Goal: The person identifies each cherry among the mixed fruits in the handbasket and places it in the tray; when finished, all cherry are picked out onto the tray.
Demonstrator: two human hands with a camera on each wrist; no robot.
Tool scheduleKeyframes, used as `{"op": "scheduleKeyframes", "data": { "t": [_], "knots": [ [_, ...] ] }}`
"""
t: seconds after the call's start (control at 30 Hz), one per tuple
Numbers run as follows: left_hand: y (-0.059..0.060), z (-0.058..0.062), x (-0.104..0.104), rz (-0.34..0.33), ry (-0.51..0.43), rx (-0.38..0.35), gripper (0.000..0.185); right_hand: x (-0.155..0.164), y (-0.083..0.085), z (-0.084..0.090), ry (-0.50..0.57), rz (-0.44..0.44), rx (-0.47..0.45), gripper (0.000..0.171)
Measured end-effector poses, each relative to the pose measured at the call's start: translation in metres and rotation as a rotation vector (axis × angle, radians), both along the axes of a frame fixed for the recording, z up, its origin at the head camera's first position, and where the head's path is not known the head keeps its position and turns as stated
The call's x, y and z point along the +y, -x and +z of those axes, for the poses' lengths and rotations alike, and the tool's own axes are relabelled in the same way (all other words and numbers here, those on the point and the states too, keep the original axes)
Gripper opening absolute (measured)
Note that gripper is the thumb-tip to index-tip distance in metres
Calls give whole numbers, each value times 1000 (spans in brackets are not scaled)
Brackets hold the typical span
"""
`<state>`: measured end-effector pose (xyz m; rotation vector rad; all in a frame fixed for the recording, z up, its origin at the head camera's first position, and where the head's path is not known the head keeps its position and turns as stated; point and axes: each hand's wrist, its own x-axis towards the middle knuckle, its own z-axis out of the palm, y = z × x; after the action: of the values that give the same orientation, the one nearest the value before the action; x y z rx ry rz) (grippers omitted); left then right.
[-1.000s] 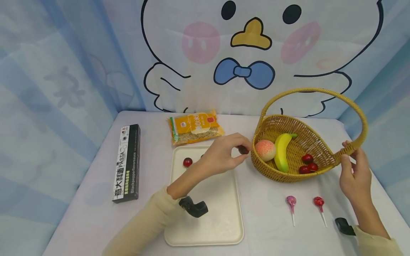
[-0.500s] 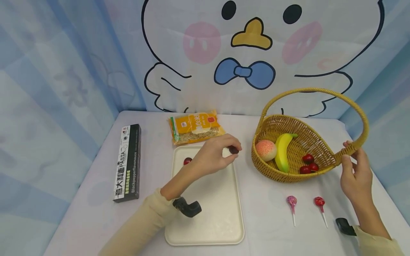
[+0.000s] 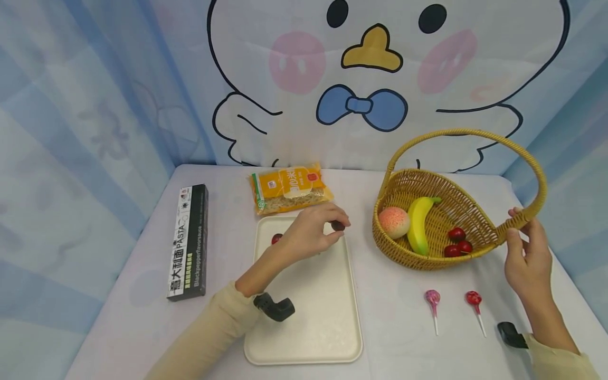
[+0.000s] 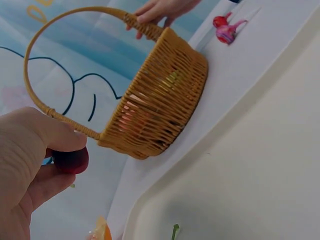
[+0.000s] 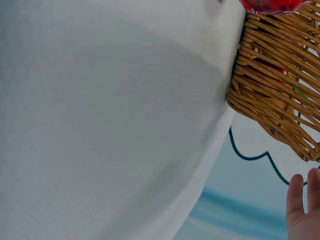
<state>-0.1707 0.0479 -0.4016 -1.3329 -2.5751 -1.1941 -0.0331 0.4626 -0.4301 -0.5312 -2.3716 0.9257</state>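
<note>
My left hand (image 3: 309, 232) pinches a dark red cherry (image 4: 72, 160) between thumb and fingers, above the far right corner of the cream tray (image 3: 313, 327). Another cherry (image 3: 276, 238) lies on the tray, partly behind that hand. A green stem (image 4: 175, 231) shows on the tray in the left wrist view. My right hand (image 3: 529, 264) grips the right base of the handle of the wicker basket (image 3: 413, 261). Inside the basket are a peach (image 3: 393, 222), a banana (image 3: 420, 227) and some cherries (image 3: 457, 235) at the right. Only fingertips (image 5: 295, 195) show in the right wrist view.
Two lollipops (image 3: 433, 298) lie on the white table in front of the basket. A yellow grain packet (image 3: 291, 189) lies behind the tray. At the left is a black and white pasta box (image 3: 188, 243). A printed curtain (image 3: 304, 126) hangs behind the table.
My left hand has moved left, away from the basket's edge and over the tray's far right corner, still pinching the cherry. The right hand and basket have stayed in place.
</note>
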Motion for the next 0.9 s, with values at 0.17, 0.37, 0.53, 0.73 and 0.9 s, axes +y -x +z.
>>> {"op": "scheduleKeyframes", "data": {
  "t": [0.17, 0.37, 0.53, 0.73, 0.9],
  "knots": [
    [2, -5, 0, -6, 28, 13, 15, -1, 0, 1, 1, -9, -22, 48],
    [3, -11, 0, -11, 31, -23, 15, -1, 0, 2, 7, -11, -37, 49],
    [4, -15, 0, -17, 48, -57, 16, -1, 1, 1, 5, -6, -29, 49],
    [6, -22, 0, -12, 98, -70, 17, -1, 1, 2, 9, -5, -24, 48],
    [9, -28, -2, -8, 135, -69, 19, -1, 1, 1, 14, -8, -34, 48]
  ]
}}
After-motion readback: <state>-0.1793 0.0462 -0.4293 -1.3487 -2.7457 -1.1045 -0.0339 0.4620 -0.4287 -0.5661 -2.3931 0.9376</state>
